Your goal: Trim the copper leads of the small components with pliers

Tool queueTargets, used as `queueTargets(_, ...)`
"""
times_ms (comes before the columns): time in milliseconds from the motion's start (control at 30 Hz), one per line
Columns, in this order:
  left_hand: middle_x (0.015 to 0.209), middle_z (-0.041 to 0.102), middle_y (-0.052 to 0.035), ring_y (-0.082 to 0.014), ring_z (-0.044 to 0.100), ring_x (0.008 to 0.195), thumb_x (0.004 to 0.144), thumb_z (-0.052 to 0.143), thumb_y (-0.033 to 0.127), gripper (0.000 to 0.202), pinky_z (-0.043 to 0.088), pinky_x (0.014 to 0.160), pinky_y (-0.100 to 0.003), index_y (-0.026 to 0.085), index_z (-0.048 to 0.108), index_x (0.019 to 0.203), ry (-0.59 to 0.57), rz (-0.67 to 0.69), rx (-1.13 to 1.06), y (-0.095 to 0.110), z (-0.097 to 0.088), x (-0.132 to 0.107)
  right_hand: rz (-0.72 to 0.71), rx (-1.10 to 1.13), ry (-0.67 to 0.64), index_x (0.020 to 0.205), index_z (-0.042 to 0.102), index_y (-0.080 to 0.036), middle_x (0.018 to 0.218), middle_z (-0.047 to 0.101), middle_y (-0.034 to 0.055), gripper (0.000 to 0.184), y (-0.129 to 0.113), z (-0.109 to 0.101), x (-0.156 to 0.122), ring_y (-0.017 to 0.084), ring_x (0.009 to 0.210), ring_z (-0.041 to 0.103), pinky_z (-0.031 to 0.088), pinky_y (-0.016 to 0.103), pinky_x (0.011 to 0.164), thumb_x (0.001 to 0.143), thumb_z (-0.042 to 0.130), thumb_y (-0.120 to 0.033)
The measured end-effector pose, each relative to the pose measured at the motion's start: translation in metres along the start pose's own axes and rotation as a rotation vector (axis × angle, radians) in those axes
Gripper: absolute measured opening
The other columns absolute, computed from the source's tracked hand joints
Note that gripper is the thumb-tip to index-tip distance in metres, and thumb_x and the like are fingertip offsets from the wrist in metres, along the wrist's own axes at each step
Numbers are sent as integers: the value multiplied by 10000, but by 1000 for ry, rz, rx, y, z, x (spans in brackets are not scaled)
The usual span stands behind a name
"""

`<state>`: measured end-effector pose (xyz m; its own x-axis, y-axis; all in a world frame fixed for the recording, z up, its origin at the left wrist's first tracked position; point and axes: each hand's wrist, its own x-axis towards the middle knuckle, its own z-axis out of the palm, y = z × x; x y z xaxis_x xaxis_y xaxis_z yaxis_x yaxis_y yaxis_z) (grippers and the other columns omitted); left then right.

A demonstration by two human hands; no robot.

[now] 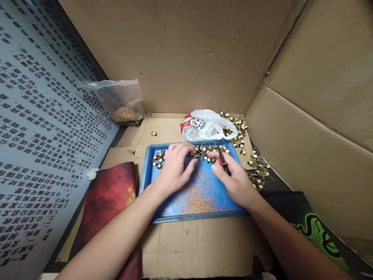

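Observation:
A blue tray (145,177) lies on flattened cardboard in front of me. Small yellow-and-black parts (159,157) line its far edge, and thin copper wire clippings (198,194) litter its floor. My left hand (173,169) rests over the tray, its fingers reaching into the row of parts at the back. My right hand (234,179) is closed around a small cutter with red-and-black handles (223,160), its tip pointing toward the same row.
A white plastic bag (204,126) lies behind the tray. More parts are heaped at the right (256,169) and back right (237,124). A clear bag with brown material (124,105) stands back left. Cardboard walls enclose the space; a red mat (107,202) lies left.

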<state>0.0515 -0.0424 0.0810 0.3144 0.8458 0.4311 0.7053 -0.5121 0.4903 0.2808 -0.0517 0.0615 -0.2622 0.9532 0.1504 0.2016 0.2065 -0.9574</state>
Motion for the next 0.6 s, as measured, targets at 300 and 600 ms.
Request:
queueTargets(300,1170,792,-110,-237,733,1097,1042,670,222,228,574,998,-419,204,707,1266,70,265,-189,20,1,-6,72,153,-41,1029,718,-183,654,494,-50,310,-11,-1,7,149,601,438,367,320,611,958,723,-485)
queueTargets(600,1165,813,-110,-209,774,1107,1018,684,159,81,623,985,-373,192,732,1074,80,291,-227,21,-2,-7,146,359,-146,893,634,-204,639,520,-55,360,-9,-4,7,133,576,464,349,293,573,939,781,-530)
